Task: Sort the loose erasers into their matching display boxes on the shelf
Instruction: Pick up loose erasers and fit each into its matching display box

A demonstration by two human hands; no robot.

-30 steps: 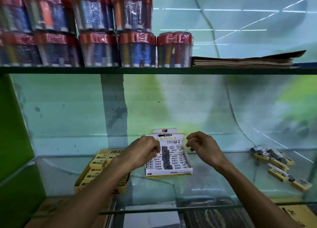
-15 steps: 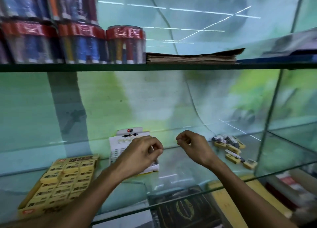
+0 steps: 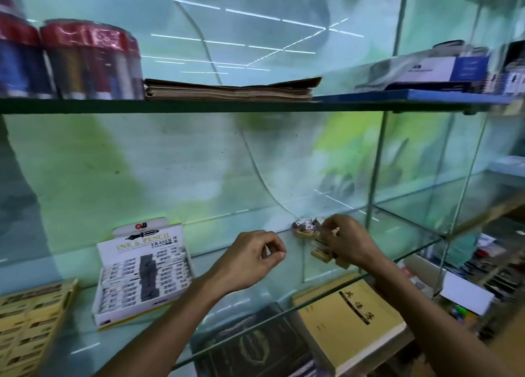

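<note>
Since half a second ago the right hand [image 3: 345,241] has crossed from mid-air onto the loose erasers [image 3: 308,229], and the view has swung rightward with it. That pile lies on the glass shelf [image 3: 397,229] well right of both boxes. The hand covers most of it, fingers curled down among the pieces; whether they grip one already cannot be told, since the fingertips are hidden and blurred. A few white-sleeved and yellow-sleeved erasers show at its left edge.

The left hand [image 3: 251,258] hovers between pile and boxes, fingers loosely curled, holding nothing visible. Left of it stands the white display box [image 3: 145,268], its printed back card upright, rows of erasers inside. The yellow display box [image 3: 31,317] is cut off by the frame's left edge and smeared by motion.

Beneath the glass lie a yellow notebook [image 3: 349,320] and a dark book [image 3: 252,345]. On the shelf above sit red-capped tubs [image 3: 88,61] and a stack of brown paper [image 3: 230,91].
</note>
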